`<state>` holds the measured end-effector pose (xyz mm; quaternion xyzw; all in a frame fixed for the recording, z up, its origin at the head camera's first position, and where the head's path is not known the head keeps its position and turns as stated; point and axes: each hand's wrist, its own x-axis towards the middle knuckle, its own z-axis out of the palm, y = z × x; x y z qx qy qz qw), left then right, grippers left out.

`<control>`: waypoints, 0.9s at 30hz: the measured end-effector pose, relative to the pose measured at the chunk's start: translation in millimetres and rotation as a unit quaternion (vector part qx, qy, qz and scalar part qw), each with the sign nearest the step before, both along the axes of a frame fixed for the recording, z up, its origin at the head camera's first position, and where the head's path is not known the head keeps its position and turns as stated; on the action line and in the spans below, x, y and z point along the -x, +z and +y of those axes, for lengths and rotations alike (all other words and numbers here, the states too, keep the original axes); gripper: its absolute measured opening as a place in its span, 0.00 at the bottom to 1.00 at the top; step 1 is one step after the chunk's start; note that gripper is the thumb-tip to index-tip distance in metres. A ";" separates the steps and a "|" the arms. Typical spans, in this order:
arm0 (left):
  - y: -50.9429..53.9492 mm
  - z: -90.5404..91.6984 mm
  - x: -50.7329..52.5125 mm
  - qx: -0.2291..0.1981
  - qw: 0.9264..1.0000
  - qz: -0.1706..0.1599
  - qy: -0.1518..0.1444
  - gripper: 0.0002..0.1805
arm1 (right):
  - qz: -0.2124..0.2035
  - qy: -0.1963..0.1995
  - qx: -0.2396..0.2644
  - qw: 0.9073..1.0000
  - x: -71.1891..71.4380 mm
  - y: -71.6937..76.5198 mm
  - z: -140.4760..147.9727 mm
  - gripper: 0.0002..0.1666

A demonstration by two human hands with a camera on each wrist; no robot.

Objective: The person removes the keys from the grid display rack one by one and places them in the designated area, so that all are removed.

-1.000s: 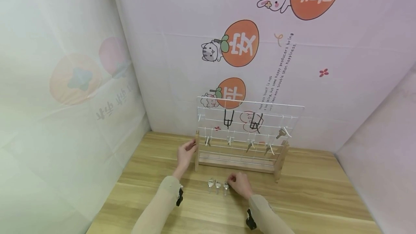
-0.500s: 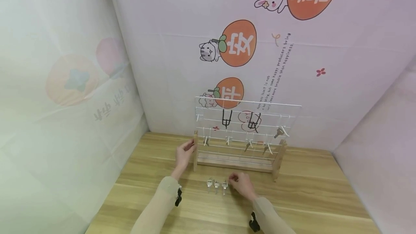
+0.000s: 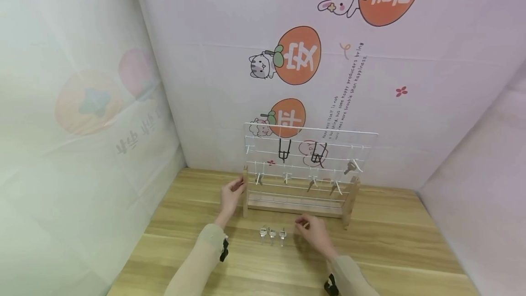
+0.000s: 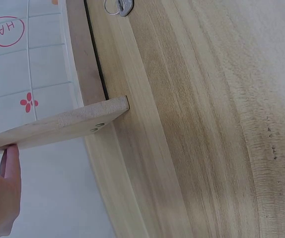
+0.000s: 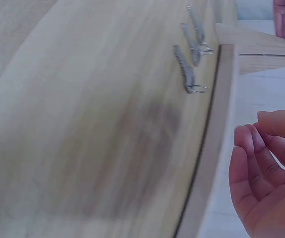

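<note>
My left hand point(image 3: 231, 195) grips the left wooden post point(image 3: 245, 192) of a rack with a white wire grid. In the left wrist view, thumb and fingers lie on either side of that post point(image 4: 58, 124). Three silver keys with small rings lie in a row on the table before the rack: a left key point(image 3: 263, 233), a middle key point(image 3: 272, 234) and a right key point(image 3: 282, 235). Just right of them, above the table, hovers my right hand point(image 3: 315, 233), its fingers loosely bent. Nothing shows between its fingertips in the right wrist view.
White hooks stick out of the grid, and several carry keys, such as a brownish key point(image 3: 350, 166) at upper right. Two black wire holders, a left one point(image 3: 283, 150) and a right one point(image 3: 317, 153), hang higher up. A printed cloth wall point(image 3: 222, 81) stands behind.
My right hand has drawn away to the right from the three keys, which stay in their row. My left hand still holds the post. The head view has shifted slightly.
</note>
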<state>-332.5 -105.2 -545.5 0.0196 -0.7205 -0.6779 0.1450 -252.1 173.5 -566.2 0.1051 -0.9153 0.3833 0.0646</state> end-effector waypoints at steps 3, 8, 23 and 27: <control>-1.1 -1.2 0.6 -0.007 1.000 0.001 -0.003 0.18 | 0.019 -0.007 -0.001 1.000 0.4 8.3 3.6 0.03; -1.9 -2.2 0.6 -0.008 1.000 -0.002 -0.006 0.18 | 0.053 -0.020 0.006 0.998 -1.1 27.9 11.6 0.04; 0.9 -1.2 0.4 -0.008 1.000 -0.012 -0.007 0.18 | 0.161 -0.043 0.044 0.985 -6.5 82.5 38.8 0.08; 1.4 -0.5 -0.2 -0.005 1.000 -0.008 -0.006 0.18 | 0.161 -0.061 0.059 0.983 -4.8 92.3 46.8 0.09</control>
